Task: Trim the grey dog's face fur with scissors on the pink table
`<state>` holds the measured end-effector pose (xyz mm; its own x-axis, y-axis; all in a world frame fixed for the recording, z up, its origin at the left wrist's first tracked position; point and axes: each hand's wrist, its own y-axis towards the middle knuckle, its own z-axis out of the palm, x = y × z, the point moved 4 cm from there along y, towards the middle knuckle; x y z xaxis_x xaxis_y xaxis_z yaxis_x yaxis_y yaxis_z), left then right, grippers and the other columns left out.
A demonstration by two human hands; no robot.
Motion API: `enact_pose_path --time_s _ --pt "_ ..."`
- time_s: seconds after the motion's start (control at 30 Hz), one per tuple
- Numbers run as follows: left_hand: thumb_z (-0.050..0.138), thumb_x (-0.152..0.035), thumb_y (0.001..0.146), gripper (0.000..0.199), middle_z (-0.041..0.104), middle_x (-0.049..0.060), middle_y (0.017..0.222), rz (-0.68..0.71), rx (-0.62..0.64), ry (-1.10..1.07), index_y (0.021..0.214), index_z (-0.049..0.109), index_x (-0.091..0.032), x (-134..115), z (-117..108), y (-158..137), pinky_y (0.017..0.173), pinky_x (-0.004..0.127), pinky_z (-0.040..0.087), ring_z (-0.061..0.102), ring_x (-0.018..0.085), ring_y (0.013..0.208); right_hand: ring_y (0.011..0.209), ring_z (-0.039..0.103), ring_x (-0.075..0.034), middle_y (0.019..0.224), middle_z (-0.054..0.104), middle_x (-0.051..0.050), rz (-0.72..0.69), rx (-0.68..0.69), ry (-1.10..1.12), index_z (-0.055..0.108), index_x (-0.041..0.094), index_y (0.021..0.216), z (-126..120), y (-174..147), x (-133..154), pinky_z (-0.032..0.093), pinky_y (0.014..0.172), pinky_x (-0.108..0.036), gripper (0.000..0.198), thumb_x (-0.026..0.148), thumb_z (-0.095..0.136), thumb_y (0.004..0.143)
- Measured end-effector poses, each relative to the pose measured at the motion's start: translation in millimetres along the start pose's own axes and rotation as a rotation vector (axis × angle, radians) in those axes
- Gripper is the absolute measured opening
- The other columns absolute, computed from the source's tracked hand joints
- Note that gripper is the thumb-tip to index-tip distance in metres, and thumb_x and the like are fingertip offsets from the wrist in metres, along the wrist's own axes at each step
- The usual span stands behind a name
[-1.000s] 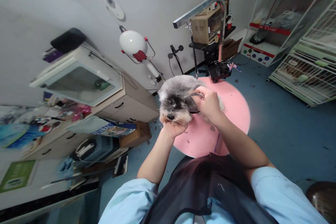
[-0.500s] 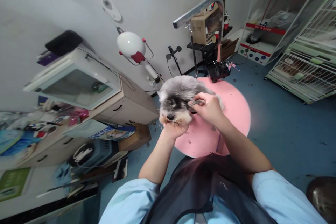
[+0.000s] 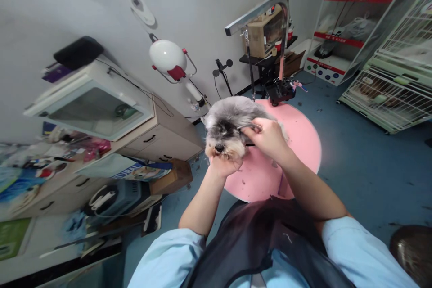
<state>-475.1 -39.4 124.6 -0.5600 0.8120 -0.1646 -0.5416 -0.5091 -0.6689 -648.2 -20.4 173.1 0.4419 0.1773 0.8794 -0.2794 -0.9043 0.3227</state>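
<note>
A grey dog (image 3: pixel 236 112) with a pale, tan-tinged muzzle is on the round pink grooming table (image 3: pixel 305 144), its face turned towards me. From below, my left hand (image 3: pixel 225 166) cups the dog's chin; most of its fingers are hidden under the muzzle fur. My right hand (image 3: pixel 268 135) is at the side of the dog's head, beside the eye and cheek. Its fingers are pinched round a slim silver metal tool (image 3: pixel 250 126), whose exact kind I cannot make out. Loose tufts of hair lie on the tabletop.
A metal grooming arm (image 3: pixel 256 14) with a hanging strap rises behind the dog, and a black tray (image 3: pixel 279 93) sits at its foot. A white lamp (image 3: pixel 168 59) and a cabinet (image 3: pixel 175 128) stand left. Wire cages (image 3: pixel 391 94) are at right.
My right hand has turned slightly at the dog's head, and less of the silver tool shows. My left hand stays under the chin. The view has shifted a little.
</note>
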Motion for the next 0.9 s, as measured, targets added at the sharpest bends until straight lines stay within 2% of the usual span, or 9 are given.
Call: enact_pose_path --time_s 0.1,0.2,0.3,0.37,0.43,0.5,0.63,0.9 --pt "0.048 -0.043 0.102 0.032 0.073 0.008 0.075 -0.016 0.059 -0.034 0.104 0.071 -0.021 -4 -6 6 0.04 0.02 0.041 0.065 0.018 0.058 0.059 0.043 -0.013 0.057 0.047 0.004 0.025 -0.049 0.039 0.049 0.023 0.063 -4 4 1 0.032 0.061 -0.029 0.041 0.047 0.06 0.094" --pt "0.053 -0.041 0.1 0.027 0.072 0.007 0.074 -0.022 0.12 -0.036 0.096 0.069 -0.021 -7 -10 10 0.04 0.019 0.042 0.063 0.016 0.056 0.058 0.042 -0.013 0.056 0.045 0.004 0.077 -0.066 0.062 0.044 0.023 0.062 -7 -1 2 0.031 0.06 -0.029 0.047 0.053 0.057 0.095" --pt "0.052 -0.038 0.101 0.025 0.068 0.005 0.07 -0.007 0.138 -0.023 0.098 0.07 -0.02 -8 -10 10 0.04 0.018 0.041 0.06 0.014 0.051 0.055 0.041 -0.012 0.052 0.043 0.004 0.168 0.066 0.176 0.042 0.024 0.057 4 -10 0 0.03 0.056 -0.029 0.051 0.059 0.061 0.089" --pt "0.05 -0.039 0.103 0.028 0.068 0.005 0.069 0.002 0.126 -0.016 0.101 0.07 -0.02 -8 -8 9 0.039 0.018 0.04 0.06 0.014 0.05 0.054 0.041 -0.012 0.051 0.045 0.003 0.219 0.147 0.272 0.045 0.024 0.056 14 -10 -3 0.031 0.055 -0.029 0.046 0.055 0.066 0.082" --pt "0.048 -0.041 0.103 0.031 0.069 0.005 0.07 -0.001 0.109 -0.024 0.1 0.07 -0.02 -7 -7 9 0.038 0.018 0.039 0.06 0.015 0.05 0.055 0.043 -0.012 0.053 0.049 0.003 0.248 0.16 0.336 0.049 0.023 0.056 20 -6 -6 0.034 0.055 -0.028 0.036 0.046 0.067 0.077" --pt "0.048 -0.041 0.103 0.032 0.07 0.006 0.071 -0.017 0.102 -0.041 0.094 0.069 -0.019 -6 -7 9 0.037 0.018 0.038 0.061 0.015 0.051 0.058 0.046 -0.013 0.056 0.052 0.002 0.25 0.134 0.357 0.051 0.023 0.057 19 -1 -9 0.037 0.057 -0.028 0.03 0.042 0.065 0.075" --pt "0.054 -0.036 0.1 0.028 0.065 0.004 0.062 -0.035 0.132 -0.074 0.08 0.063 -0.019 -6 -8 9 0.037 0.017 0.036 0.057 0.013 0.048 0.061 0.048 -0.014 0.058 0.052 0.001 0.227 0.118 0.324 0.052 0.023 0.057 12 4 -10 0.04 0.059 -0.028 0.03 0.044 0.062 0.076" --pt "0.06 -0.037 0.094 0.02 0.071 0.008 0.074 -0.011 0.155 -0.028 0.085 0.064 -0.02 -7 -7 7 0.04 0.018 0.038 0.068 0.018 0.063 0.056 0.04 -0.011 0.055 0.044 0.004 0.182 0.146 0.296 0.04 0.025 0.058 1 7 -4 0.038 0.059 -0.029 0.039 0.051 0.057 0.081"
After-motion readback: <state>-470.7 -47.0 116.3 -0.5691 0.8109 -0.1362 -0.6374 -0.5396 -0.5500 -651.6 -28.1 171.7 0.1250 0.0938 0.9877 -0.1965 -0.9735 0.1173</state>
